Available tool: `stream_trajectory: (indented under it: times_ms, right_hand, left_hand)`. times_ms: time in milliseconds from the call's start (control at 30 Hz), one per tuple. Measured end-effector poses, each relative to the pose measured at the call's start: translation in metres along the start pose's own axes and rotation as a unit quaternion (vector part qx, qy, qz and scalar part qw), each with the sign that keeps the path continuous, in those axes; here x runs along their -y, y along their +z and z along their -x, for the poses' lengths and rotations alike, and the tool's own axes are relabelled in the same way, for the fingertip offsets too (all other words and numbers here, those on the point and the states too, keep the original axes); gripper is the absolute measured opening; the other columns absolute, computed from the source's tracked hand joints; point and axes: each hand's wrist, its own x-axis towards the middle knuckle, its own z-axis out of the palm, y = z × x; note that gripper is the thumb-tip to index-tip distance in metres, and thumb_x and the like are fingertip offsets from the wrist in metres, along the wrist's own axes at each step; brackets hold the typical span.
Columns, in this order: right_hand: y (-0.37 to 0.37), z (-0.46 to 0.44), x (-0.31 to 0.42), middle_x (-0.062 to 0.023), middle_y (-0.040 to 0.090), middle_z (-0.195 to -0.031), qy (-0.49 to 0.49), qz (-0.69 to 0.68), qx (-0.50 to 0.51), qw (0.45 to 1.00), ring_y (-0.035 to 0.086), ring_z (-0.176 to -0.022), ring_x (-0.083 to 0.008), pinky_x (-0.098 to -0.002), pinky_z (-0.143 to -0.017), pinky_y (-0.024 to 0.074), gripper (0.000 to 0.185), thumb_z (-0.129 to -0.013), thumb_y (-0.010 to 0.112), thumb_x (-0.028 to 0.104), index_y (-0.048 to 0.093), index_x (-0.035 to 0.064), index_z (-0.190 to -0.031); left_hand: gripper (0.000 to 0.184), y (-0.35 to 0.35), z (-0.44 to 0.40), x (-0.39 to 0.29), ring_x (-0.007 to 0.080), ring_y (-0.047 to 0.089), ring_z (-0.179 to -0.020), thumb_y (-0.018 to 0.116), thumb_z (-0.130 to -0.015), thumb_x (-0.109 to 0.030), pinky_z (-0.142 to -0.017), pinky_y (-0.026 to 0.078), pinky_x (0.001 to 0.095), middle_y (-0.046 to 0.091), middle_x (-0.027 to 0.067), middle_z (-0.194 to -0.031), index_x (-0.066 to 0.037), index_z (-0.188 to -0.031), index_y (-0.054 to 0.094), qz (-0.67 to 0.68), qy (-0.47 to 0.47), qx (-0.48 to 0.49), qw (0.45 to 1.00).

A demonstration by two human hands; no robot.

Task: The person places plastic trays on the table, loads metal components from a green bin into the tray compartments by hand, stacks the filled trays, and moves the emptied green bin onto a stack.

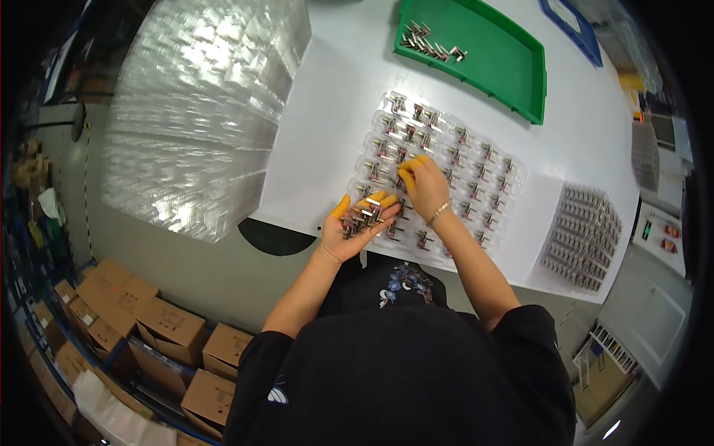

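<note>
My left hand (361, 223) is palm up and cupped at the lower left edge of a clear blister tray (446, 134), with a pile of small metal parts (362, 217) in it. Yellow covers sit on several of its fingertips. My right hand (422, 182) is over the middle of the tray, its yellow-covered fingertips pinched together and pointing down at a pocket. Whatever lies between those fingertips is too small to make out. Many of the tray's pockets hold small metal parts with reddish bits.
A green bin (483, 52) with loose metal parts stands at the back. Tall stacks of clear trays (201, 111) rise at the left. Another stack of filled trays (581, 238) is at the right. Cardboard boxes (171, 327) are at the lower left, beyond the white table (316, 134).
</note>
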Motion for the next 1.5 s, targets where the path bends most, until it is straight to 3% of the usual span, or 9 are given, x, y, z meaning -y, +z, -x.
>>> stream_trajectory:
  times_ms: [267,400,567,767,900,1067,1233,1400,1500]
  right_hand:
    - [-0.002,0.041,0.039,-0.0079,0.060,-0.088,-0.089,-0.016,-0.090,0.992,0.055,-0.079,-0.0266,-0.0351,-0.074,0.0456,0.011,-0.084,0.061,0.014,0.068,0.0077,-0.089]
    - [0.011,0.065,0.037,-0.0062,0.061,-0.088,-0.011,-0.006,0.061,0.998,0.054,-0.082,-0.0266,-0.0364,-0.078,0.0442,0.013,-0.084,0.061,0.017,0.068,0.0073,-0.089]
    - [0.032,0.044,0.017,-0.0040,0.062,-0.089,-0.017,0.069,-0.033,0.997,0.053,-0.084,-0.0256,-0.0366,-0.079,0.0427,0.013,-0.084,0.062,0.019,0.068,0.0086,-0.090]
    - [0.019,0.064,0.050,-0.0029,0.062,-0.087,-0.038,0.041,-0.068,0.996,0.052,-0.085,-0.0242,-0.0358,-0.081,0.0407,0.012,-0.083,0.065,0.020,0.068,0.0107,-0.089]
    - [0.026,0.098,0.057,-0.0029,0.062,-0.088,-0.032,0.059,0.023,0.997,0.051,-0.087,-0.0231,-0.0357,-0.081,0.0396,0.012,-0.082,0.065,0.022,0.068,0.0127,-0.089]
    - [0.040,0.086,0.038,-0.0023,0.062,-0.090,-0.025,0.115,-0.034,0.992,0.051,-0.088,-0.0229,-0.0358,-0.081,0.0388,0.012,-0.081,0.065,0.022,0.068,0.0136,-0.088]
    - [0.027,0.108,0.074,-0.0017,0.062,-0.088,-0.048,0.072,-0.055,0.995,0.052,-0.087,-0.0227,-0.0349,-0.082,0.0385,0.012,-0.079,0.067,0.020,0.067,0.0134,-0.089]
    - [0.014,0.126,0.057,-0.0007,0.063,-0.091,0.066,0.054,0.009,0.996,0.051,-0.087,-0.0227,-0.0365,-0.082,0.0377,0.012,-0.080,0.066,0.023,0.069,0.0149,-0.087]
    - [0.011,0.128,0.022,0.0004,0.062,-0.091,0.060,0.202,-0.079,0.974,0.052,-0.089,-0.0220,-0.0365,-0.084,0.0379,0.013,-0.077,0.067,0.020,0.068,0.0149,-0.089]
  left_hand:
    - [0.060,-0.016,0.010,0.001,0.0461,0.034,-0.135,0.037,-0.100,-0.031,-0.115,0.024,0.0532,0.037,0.0343,-0.141,0.012,-0.141,0.029,0.027,-0.053,0.083,0.995]
    - [0.057,-0.041,0.014,0.001,0.0445,0.038,-0.131,0.041,-0.099,-0.029,-0.115,0.026,0.0534,0.042,0.0341,-0.135,0.014,-0.136,0.034,0.045,-0.107,0.138,0.984]
    - [0.052,0.006,0.032,0.014,0.0426,0.045,-0.124,0.042,-0.099,-0.027,-0.115,0.026,0.0535,0.049,0.0315,-0.128,0.014,-0.131,0.040,-0.093,-0.055,-0.103,0.989]
    - [0.052,-0.017,0.031,0.006,0.0432,0.043,-0.127,0.043,-0.098,-0.027,-0.115,0.024,0.0535,0.047,0.0317,-0.131,0.013,-0.132,0.040,-0.018,-0.093,-0.056,0.994]
    - [0.051,-0.038,0.033,0.008,0.0417,0.042,-0.129,0.044,-0.097,-0.029,-0.115,0.025,0.0524,0.046,0.0312,-0.134,0.010,-0.130,0.045,0.073,-0.147,0.054,0.985]
    - [0.048,-0.024,0.045,0.011,0.0398,0.043,-0.128,0.044,-0.098,-0.028,-0.114,0.028,0.0503,0.050,0.0267,-0.133,0.009,-0.128,0.048,-0.097,-0.166,-0.053,0.980]
    - [0.046,-0.058,0.041,0.004,0.0387,0.042,-0.130,0.046,-0.097,-0.036,-0.113,0.029,0.0482,0.046,0.0289,-0.135,0.003,-0.119,0.056,0.061,-0.175,0.008,0.983]
    - [0.046,-0.046,0.031,0.026,0.0362,0.047,-0.126,0.045,-0.098,-0.035,-0.112,0.031,0.0468,0.055,0.0233,-0.128,0.002,-0.123,0.054,-0.039,-0.220,0.030,0.974]
    - [0.046,-0.019,0.031,0.035,0.0328,0.050,-0.123,0.045,-0.098,-0.039,-0.111,0.033,0.0458,0.057,0.0208,-0.126,0.000,-0.122,0.056,-0.124,-0.243,-0.023,0.962]
